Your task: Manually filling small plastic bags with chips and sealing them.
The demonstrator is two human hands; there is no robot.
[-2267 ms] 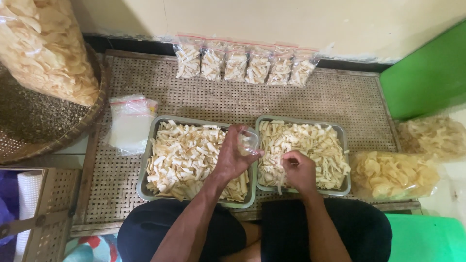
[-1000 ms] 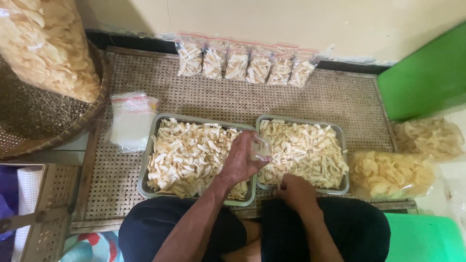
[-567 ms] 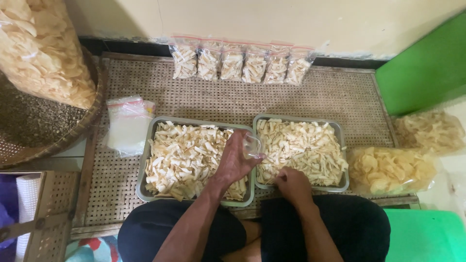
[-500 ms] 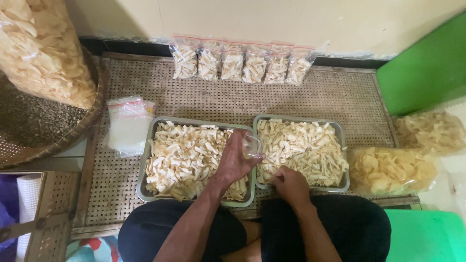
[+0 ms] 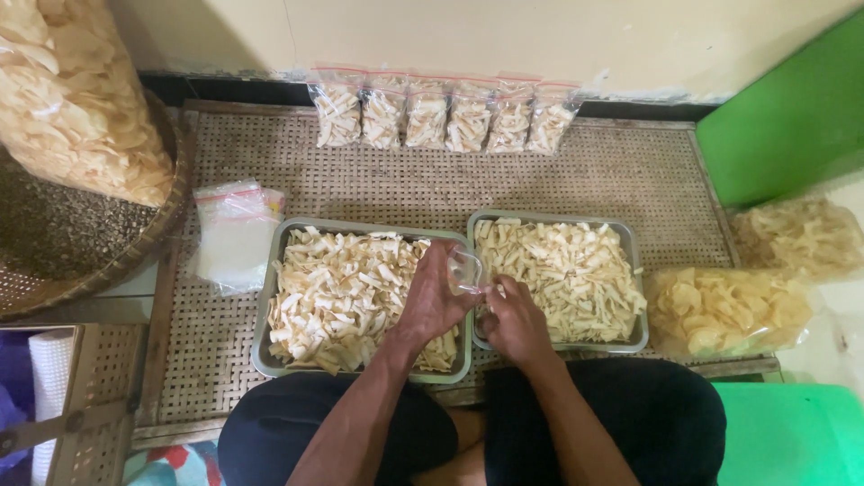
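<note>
A woven mat (image 5: 558,184) carries two grey trays heaped with pale chip strips: the left tray (image 5: 266,346) and the right tray (image 5: 630,270), set side by side. Behind them a row of filled bags (image 5: 441,117) leans on the wall, and a stack of empty bags (image 5: 236,236) lies left of the trays. The left hand (image 5: 432,301) grips a small clear bag (image 5: 464,270) above the gap between the trays. The right hand (image 5: 515,317) is closed loosely at the bag's mouth (whether it pinches chips I cannot tell). The thin bag looks slippery and its mouth narrow; strips could miss it and drop onto the mat, or snap if pushed.
</note>
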